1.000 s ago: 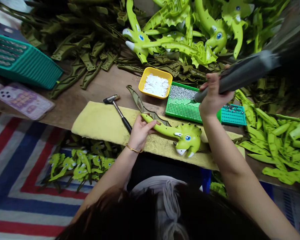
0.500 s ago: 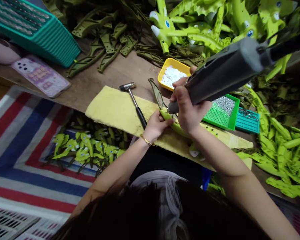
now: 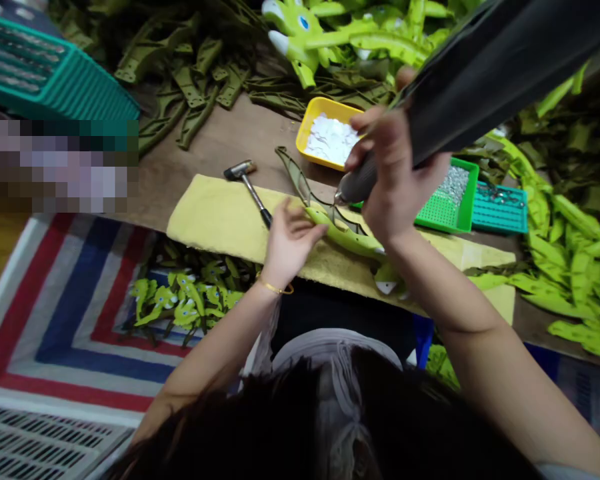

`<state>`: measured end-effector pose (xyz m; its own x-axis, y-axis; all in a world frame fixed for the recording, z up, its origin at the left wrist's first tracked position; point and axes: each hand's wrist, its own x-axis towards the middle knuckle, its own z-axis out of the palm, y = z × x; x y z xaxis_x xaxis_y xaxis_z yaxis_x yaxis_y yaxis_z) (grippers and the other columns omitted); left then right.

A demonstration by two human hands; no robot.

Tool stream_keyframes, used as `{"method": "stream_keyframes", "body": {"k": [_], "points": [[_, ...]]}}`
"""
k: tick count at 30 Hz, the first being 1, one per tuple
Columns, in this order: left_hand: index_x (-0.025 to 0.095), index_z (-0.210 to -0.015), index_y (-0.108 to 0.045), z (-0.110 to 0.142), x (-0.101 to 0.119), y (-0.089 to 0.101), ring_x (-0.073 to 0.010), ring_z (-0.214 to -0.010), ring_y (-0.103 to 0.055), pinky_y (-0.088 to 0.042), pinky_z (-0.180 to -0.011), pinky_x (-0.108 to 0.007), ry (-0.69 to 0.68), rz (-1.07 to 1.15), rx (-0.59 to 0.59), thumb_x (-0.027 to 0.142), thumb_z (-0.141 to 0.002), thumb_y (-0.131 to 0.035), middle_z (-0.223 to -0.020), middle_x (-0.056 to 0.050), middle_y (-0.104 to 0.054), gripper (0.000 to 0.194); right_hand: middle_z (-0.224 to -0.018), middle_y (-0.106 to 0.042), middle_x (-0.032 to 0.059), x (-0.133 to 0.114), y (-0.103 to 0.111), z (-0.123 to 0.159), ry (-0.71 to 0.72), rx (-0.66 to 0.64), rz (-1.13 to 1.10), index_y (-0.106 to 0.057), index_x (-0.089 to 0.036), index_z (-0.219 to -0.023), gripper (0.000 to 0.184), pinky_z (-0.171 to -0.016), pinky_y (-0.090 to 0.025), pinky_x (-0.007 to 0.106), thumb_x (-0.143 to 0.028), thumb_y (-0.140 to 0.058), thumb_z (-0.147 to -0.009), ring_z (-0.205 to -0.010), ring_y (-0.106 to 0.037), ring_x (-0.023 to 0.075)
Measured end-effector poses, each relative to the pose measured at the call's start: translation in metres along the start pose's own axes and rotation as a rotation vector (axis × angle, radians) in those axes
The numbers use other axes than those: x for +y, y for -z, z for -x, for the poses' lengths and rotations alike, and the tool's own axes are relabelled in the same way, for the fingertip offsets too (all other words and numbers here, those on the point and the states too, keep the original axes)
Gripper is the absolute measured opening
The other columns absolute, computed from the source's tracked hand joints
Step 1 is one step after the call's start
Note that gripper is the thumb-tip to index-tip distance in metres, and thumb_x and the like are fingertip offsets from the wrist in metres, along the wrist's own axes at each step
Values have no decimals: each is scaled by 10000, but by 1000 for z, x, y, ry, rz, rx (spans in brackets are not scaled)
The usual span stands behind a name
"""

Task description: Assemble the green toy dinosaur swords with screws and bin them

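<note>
My right hand [image 3: 395, 180] is wrapped round a dark grey electric screwdriver [image 3: 460, 93], held slanting, its narrow tip pointing down-left above the work. Below that tip, a long lime-green toy piece [image 3: 347, 241] lies on a yellow cloth pad [image 3: 205, 213], with an olive frame piece [image 3: 296, 177] against its far side. Close by the green piece's left end is my left hand [image 3: 291, 240], fingers apart and the thumb beside the piece; whether it touches is unclear. A hammer [image 3: 247, 183] rests on the pad, left of that hand.
A yellow tray [image 3: 305, 143] holds white pieces; a green tray [image 3: 467, 207] holds small metal parts beside a teal tray [image 3: 500, 217]. Olive parts [image 3: 195, 83] and lime-green toy parts [image 3: 575, 267] are heaped around. Teal stacked trays [image 3: 97, 93] stand at left.
My right hand has raised the screwdriver away from the green piece, to the upper right. My left hand has loosened from the piece and shifted left. The whole view has moved slightly.
</note>
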<state>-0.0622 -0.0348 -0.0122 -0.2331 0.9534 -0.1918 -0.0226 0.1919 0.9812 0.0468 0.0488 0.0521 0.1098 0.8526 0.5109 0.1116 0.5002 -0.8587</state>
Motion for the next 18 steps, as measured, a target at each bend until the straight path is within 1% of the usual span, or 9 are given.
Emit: {"method": "stream_keyframes", "body": {"k": [1, 2, 3, 4, 6, 8, 11, 14, 18], "points": [[200, -1260, -464, 2, 4, 1, -259, -1086, -595, -500, -934, -424, -156, -185, 21, 361, -659, -799, -1232, -132, -585, 707, -735, -611, -9, -3, 10, -7, 42, 100, -35, -564, -219, -909, 522, -504, -495, 259, -722, -466, -808, -520, -560, 75], [196, -1298, -461, 4, 9, -1, -291, -1198, -527, -443, -1012, -459, -316, -375, -21, 346, -683, -786, -1318, -151, -533, 711, -739, -616, -15, -3, 22, -12, 79, 188, -59, -554, -222, -908, 523, -477, -471, 249, -726, -502, -779, -495, -542, 65], [181, -1311, -473, 5, 13, -5, -319, -1273, -459, -381, -1067, -489, -459, -552, -132, 335, -711, -767, -1365, -166, -498, 686, -747, -624, -21, -3, 35, -16, 98, 252, -62, -545, -225, -916, 525, -459, -452, 243, -724, -543, -750, -478, -529, 57], [160, -1309, -492, 5, 16, -12, -341, -1305, -419, -331, -1093, -514, -572, -704, -283, 327, -739, -744, -1372, -179, -494, 646, -754, -633, -25, -1, 48, -17, 92, 283, -45, -538, -230, -930, 530, -453, -441, 239, -718, -577, -726, -472, -522, 53], [125, -1287, -531, 3, 18, -29, -367, -1270, -438, -300, -1083, -543, -705, -925, -558, 329, -773, -716, -1306, -193, -547, 584, -753, -643, -29, 5, 75, -15, 53, 320, 11, -525, -240, -957, 527, -458, -436, 241, -702, -611, -719, -474, -522, 54], [104, -1241, -570, -3, 16, -45, -378, -1195, -484, -305, -1047, -549, -764, -1068, -682, 377, -773, -721, -1208, -197, -603, 562, -757, -647, -30, 11, 99, -10, 28, 336, 51, -515, -246, -961, 487, -474, -442, 247, -671, -621, -747, -482, -532, 57], [113, -1113, -630, -13, 12, -56, -364, -1116, -521, -307, -1026, -534, -818, -1148, -748, 501, -775, -699, -1076, -178, -647, 519, -752, -652, -26, 15, 128, -5, 71, 400, 18, -505, -247, -901, 444, -447, -428, 264, -629, -663, -742, -459, -539, 70], [124, -1021, -646, -19, 13, -55, -341, -1034, -548, -344, -993, -512, -862, -1162, -816, 605, -804, -613, -981, -164, -655, 529, -744, -647, -33, 19, 149, -7, 79, 450, 55, -487, -265, -871, 465, -430, -422, 265, -655, -678, -706, -444, -530, 71], [116, -952, -645, -13, 22, -48, -342, -958, -553, -418, -867, -462, -964, -1271, -771, 657, -848, -487, -937, -184, -640, 573, -736, -626, -38, 27, 168, -14, 74, 440, 120, -451, -289, -860, 481, -453, -442, 263, -671, -686, -688, -477, -526, 81]]}}
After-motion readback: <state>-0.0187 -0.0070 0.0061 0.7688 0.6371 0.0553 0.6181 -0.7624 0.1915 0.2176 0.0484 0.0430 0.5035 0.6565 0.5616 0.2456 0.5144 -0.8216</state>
